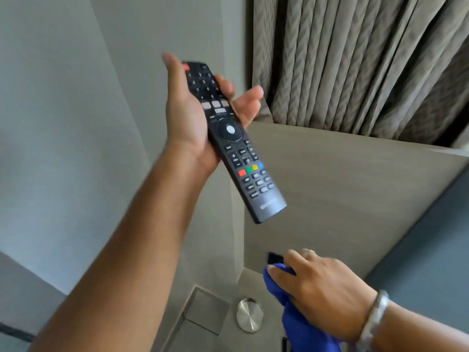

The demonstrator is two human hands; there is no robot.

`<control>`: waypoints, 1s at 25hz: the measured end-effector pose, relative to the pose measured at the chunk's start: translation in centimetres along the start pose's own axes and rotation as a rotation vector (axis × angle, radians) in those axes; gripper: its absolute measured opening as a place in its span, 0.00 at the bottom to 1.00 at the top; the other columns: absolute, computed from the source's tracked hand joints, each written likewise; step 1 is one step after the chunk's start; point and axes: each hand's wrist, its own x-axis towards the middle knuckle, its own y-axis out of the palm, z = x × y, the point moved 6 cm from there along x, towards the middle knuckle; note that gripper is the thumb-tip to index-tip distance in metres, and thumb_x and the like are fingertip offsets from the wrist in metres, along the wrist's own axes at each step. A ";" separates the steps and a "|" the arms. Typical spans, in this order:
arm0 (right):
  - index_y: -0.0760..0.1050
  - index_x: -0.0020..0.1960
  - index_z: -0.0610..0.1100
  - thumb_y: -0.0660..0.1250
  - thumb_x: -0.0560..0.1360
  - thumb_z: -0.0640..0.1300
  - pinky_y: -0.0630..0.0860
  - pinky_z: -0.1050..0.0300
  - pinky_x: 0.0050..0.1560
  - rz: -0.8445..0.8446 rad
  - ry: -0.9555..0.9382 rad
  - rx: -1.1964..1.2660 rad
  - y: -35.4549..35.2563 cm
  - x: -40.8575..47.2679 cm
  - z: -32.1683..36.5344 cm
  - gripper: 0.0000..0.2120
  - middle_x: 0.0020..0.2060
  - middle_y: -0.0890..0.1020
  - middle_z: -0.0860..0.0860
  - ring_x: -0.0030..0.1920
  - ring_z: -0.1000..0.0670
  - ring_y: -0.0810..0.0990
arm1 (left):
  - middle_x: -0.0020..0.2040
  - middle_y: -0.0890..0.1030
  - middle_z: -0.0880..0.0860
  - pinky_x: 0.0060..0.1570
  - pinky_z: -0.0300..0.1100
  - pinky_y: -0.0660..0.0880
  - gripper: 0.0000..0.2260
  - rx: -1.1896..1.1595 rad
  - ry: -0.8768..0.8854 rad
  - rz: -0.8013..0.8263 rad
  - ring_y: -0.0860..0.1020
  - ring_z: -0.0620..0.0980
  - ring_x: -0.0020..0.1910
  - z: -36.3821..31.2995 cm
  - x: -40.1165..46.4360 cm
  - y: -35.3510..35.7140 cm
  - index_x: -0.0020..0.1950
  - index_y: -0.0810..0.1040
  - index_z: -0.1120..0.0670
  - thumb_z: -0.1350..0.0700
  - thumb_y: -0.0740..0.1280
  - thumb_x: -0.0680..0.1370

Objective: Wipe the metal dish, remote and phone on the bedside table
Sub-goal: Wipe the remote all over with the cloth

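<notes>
My left hand (189,118) holds a black remote (237,151) up in the air, buttons facing me, its lower end pointing down to the right. Low at the right, my right hand (319,288) grips a bunched blue cloth (297,323) just above the bedside table (210,334). A round brushed metal dish (250,315) rests on that table, left of the cloth. A thin dark edge (285,344) shows at the bottom beside the cloth; I cannot tell whether it is the phone.
A grey wall fills the left. A beige headboard panel (342,189) rises behind the table, with a small black wall plate (275,257) above my right hand. Patterned curtains (355,59) hang at the upper right. A paper card (206,311) lies on the table.
</notes>
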 end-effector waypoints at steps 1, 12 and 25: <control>0.79 0.51 0.51 0.73 0.61 0.45 0.70 0.55 0.18 -0.021 -0.009 0.018 -0.3 -0.6 -0.4 0.18 0.33 0.75 0.50 0.28 0.46 0.73 | 0.31 0.78 0.53 0.37 0.48 0.81 0.31 0.043 0.003 0.022 0.85 0.63 0.41 -0.9 0.4 0.1 0.41 0.75 0.57 0.29 0.54 0.77; 0.74 0.67 0.49 0.64 0.77 0.42 0.77 0.41 0.38 -0.452 0.070 0.088 -12.9 5.9 -5.1 0.19 0.53 0.76 0.40 0.42 0.38 0.75 | 0.42 0.84 0.55 0.56 0.53 0.79 0.33 -0.092 -0.273 0.275 0.83 0.59 0.51 5.4 -1.7 1.8 0.47 0.75 0.57 0.27 0.52 0.76; 0.77 0.63 0.49 0.64 0.73 0.41 0.75 0.52 0.28 -0.165 -0.394 0.101 -8.0 1.3 -4.3 0.19 0.45 0.78 0.42 0.34 0.44 0.73 | 0.32 0.78 0.50 0.40 0.49 0.84 0.33 -0.216 -0.381 0.162 0.85 0.60 0.43 7.2 -2.1 -1.0 0.47 0.74 0.57 0.27 0.52 0.76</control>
